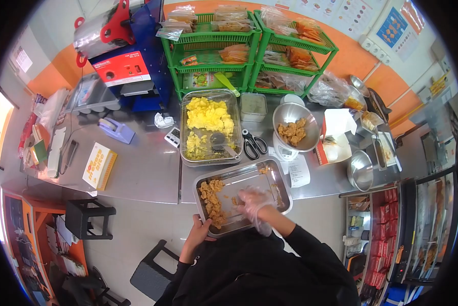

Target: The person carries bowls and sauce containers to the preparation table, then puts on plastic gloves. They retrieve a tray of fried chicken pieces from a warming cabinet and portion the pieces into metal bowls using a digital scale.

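Note:
My bare left hand (197,230) grips the near left corner of a rectangular metal tray (244,172), which juts over the counter's front edge. Pieces of brown cooked meat (212,204) are heaped along the tray's left side, with scraps scattered elsewhere in it. Inside the tray, to the right of that heap, is my right hand (257,206) in a clear plastic glove. Its fingers point down at the tray floor and are blurred, so whether they hold anything is unclear. More of the brown meat lies in a steel bowl (313,130) on a white kitchen scale (285,152).
Behind the tray stands a lidded container of yellow scrambled egg (208,116), with black scissors (254,144) beside it. Green racks (213,36) hold bagged food. An open box (336,148) and a second steel bowl (360,171) stand right; a tape dispenser (118,131) sits left.

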Demonstrator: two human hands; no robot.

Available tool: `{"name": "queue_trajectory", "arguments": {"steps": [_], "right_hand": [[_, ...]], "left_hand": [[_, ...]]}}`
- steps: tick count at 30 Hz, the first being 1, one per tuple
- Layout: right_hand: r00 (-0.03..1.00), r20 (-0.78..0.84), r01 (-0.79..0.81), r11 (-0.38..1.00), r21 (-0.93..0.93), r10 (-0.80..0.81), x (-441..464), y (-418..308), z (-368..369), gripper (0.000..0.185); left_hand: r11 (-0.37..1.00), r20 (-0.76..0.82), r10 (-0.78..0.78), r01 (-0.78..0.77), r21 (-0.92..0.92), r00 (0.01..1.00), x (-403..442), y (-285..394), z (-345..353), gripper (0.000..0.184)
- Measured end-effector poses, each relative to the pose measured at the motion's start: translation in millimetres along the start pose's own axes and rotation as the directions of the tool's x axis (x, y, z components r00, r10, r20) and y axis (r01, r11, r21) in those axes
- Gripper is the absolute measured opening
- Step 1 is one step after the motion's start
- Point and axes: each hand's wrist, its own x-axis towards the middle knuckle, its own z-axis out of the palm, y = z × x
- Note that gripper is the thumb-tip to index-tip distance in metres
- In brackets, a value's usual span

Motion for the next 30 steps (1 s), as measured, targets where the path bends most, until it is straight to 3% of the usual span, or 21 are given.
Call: {"name": "queue_trajectory", "arguments": {"steps": [1,4,7,10,13,16,18,20,22,24,26,28,30], "right_hand": [[0.997,-0.071,-0.024,1.0,-0.012,0.023,-3,-8,5,0.05],[0.982,0.024,-0.188,0.981,0.041,0.187,-7,-19,-7,0.054],[0.981,-0.023,-0.19,0.98,0.06,0.192,-13,-31,-11,0.045],[1.0,-0.001,-0.03,0.998,-0.052,0.03,8,-12,39,0.04],[0.995,-0.031,0.093,0.994,0.059,-0.092,15,-12,43,0.023],[0.99,-0.086,0.132,0.957,0.258,-0.113,17,5,38,0.014],[0.999,-0.031,0.027,0.848,0.529,-0.012,10,6,6,0.015],[0.998,0.021,-0.048,0.612,0.79,0.052,1,6,-44,0.015],[0.975,-0.204,0.121,0.565,0.816,0.085,11,49,-58,0.016],[0.92,-0.282,0.065,0.605,0.793,0.271,4,59,-120,0.013],[0.851,-0.417,0.092,0.689,0.719,0.321,18,109,-133,0.012],[0.757,-0.513,0.014,0.775,0.632,0.405,35,145,-138,0.015],[0.712,-0.504,-0.131,0.797,0.589,0.49,35,139,-161,0.017]], "left_hand": [[1.0,-0.014,0.012,-0.012,0.0,1.0,-2,2,1,0.043],[0.999,-0.034,0.037,-0.037,0.004,0.999,-2,5,5,0.037],[0.999,-0.024,0.029,-0.028,0.015,0.999,-1,4,5,0.038],[0.999,-0.013,0.035,-0.035,0.035,0.999,0,4,4,0.037],[0.997,-0.016,0.044,-0.043,0.064,0.999,2,0,2,0.037],[0.997,-0.023,0.037,-0.035,0.075,0.999,3,0,3,0.039],[0.997,-0.032,0.02,-0.017,0.071,0.999,3,-1,2,0.043],[0.995,-0.006,0.063,-0.062,0.083,0.998,1,2,3,0.048],[0.992,-0.002,0.084,-0.084,0.091,0.996,-2,6,5,0.051],[0.991,-0.017,0.083,-0.081,0.104,0.996,-5,9,5,0.054],[0.989,-0.011,0.096,-0.094,0.115,0.995,0,2,0,0.054],[0.988,-0.002,0.082,-0.081,0.131,0.997,1,3,-1,0.053],[0.988,0.0,0.039,-0.039,0.147,0.999,0,8,0,0.05]]}}
